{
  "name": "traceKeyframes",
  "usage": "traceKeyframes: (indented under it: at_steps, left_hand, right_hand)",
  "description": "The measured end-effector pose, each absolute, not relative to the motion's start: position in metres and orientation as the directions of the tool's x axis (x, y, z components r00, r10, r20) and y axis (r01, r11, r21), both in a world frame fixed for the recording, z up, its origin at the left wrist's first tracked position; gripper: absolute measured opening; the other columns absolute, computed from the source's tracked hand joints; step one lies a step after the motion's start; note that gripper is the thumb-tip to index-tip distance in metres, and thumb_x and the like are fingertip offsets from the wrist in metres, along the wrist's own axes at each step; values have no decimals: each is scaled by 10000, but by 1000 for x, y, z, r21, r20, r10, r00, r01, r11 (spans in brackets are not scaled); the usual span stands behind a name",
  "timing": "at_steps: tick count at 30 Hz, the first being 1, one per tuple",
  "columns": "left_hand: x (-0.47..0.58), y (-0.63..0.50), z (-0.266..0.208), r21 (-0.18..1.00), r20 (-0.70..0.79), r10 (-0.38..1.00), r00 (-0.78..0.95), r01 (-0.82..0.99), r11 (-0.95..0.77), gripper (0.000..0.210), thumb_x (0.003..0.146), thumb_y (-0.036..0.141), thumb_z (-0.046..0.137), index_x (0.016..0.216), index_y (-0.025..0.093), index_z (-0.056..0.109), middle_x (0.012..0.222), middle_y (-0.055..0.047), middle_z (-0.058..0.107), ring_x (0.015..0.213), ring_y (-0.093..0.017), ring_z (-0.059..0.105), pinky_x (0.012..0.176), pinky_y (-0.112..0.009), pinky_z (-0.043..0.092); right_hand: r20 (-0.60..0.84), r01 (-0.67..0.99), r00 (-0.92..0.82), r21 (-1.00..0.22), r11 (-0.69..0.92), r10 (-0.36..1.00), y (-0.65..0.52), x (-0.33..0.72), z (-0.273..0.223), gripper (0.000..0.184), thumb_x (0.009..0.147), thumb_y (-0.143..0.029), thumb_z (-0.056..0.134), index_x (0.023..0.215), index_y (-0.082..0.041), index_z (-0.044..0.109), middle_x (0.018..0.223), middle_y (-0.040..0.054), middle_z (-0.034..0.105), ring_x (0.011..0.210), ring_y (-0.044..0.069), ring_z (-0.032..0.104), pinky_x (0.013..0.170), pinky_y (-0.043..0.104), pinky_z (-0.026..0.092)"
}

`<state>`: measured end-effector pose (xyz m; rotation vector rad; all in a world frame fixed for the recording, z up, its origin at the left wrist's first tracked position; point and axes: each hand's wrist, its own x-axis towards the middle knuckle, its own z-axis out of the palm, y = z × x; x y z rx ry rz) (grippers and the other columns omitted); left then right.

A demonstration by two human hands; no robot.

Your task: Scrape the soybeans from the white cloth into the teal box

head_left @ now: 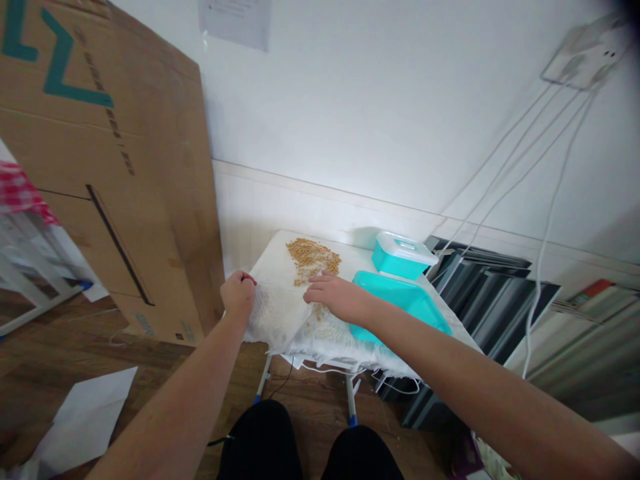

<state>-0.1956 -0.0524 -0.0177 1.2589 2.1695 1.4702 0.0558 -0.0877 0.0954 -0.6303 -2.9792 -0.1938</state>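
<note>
Your left hand (239, 292) sits just left of centre in the frame, curled into a loose fist, its fingers pinching the left edge of the white cloth (280, 307) that covers the small table (320, 353). The knuckles face up and the cloth bunches slightly where you grip it.

Your right hand (333, 297) lies a little right of centre, palm down and fingers held together and nearly flat, resting on the cloth. Its fingertips touch the near edge of the scattered brown grains (313, 257), which are spread over the far part of the cloth, above both hands in the frame. A few grains also lie beneath your right palm.

Just right of your right wrist lies a turquoise tray (400, 297), with a turquoise box with a white lid (403, 253) behind it. A large cardboard box (100, 167) fills the upper left of the frame, and white cables (545, 227) hang down the wall at upper right.
</note>
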Motion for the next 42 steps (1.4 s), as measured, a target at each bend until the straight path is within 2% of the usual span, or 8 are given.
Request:
traceKeyframes:
  at_steps: [7, 13, 18, 23, 27, 32, 42]
  left_hand:
    - [-195, -54, -14, 831, 246, 762, -599, 534, 152, 167, 654, 157, 464, 612, 196, 621, 617, -29, 608, 671, -191, 558, 615, -290, 358]
    - [-195, -54, -15, 829, 243, 768, -592, 539, 152, 172, 665, 167, 466, 636, 195, 632, 647, -31, 623, 697, -188, 569, 613, -285, 342]
    - [-196, -53, -16, 828, 230, 776, -587, 537, 161, 166, 666, 158, 463, 635, 200, 621, 638, -25, 612, 692, -184, 567, 608, -286, 330]
    - [-196, -52, -16, 818, 236, 776, -585, 551, 167, 163, 671, 156, 462, 613, 204, 606, 626, -27, 603, 668, -183, 551, 590, -292, 308]
    - [-196, -52, -15, 821, 236, 777, -584, 548, 163, 156, 675, 164, 465, 604, 206, 597, 614, -24, 599, 650, -179, 541, 578, -290, 297]
    - [-197, -52, -15, 807, 247, 785, -568, 569, 158, 162, 681, 164, 458, 598, 210, 590, 605, -24, 591, 653, -183, 536, 591, -292, 303]
    - [-197, -53, -12, 790, 245, 804, -542, 592, 158, 166, 697, 154, 454, 599, 212, 575, 609, -24, 589, 648, -181, 537, 599, -293, 302]
  right_hand:
    - [71, 410, -912, 134, 902, 404, -89, 69, 102, 281, 974, -111, 396, 996, -183, 667, 916, 66, 672, 985, 187, 563, 977, 391, 381]
    - [64, 469, -883, 116, 876, 464, -91, 88, 107, 330, 985, -112, 361, 937, -200, 675, 914, 49, 666, 951, 174, 577, 1007, 428, 371]
    - [184, 468, -876, 93, 879, 447, -80, 99, 114, 322, 957, -87, 394, 967, -210, 691, 998, 57, 697, 1052, 188, 584, 1043, 458, 349]
    - [278, 649, -744, 81, 756, 608, -37, 98, 121, 346, 926, -52, 425, 1098, -190, 692, 1126, 87, 710, 1079, 197, 616, 1019, 391, 392]
    - [218, 736, -676, 195, 648, 703, -16, 78, 121, 401, 917, -63, 437, 1248, -172, 634, 1208, 108, 683, 1094, 218, 618, 982, 341, 424]
    - [127, 711, -689, 309, 632, 713, -16, 41, 121, 402, 930, -94, 419, 1269, -192, 611, 1146, 110, 702, 1044, 237, 630, 902, 347, 466]
    - [24, 692, -706, 235, 682, 708, 6, 34, 101, 391, 898, -84, 481, 1224, -196, 665, 1076, 109, 722, 1015, 236, 642, 891, 340, 461]
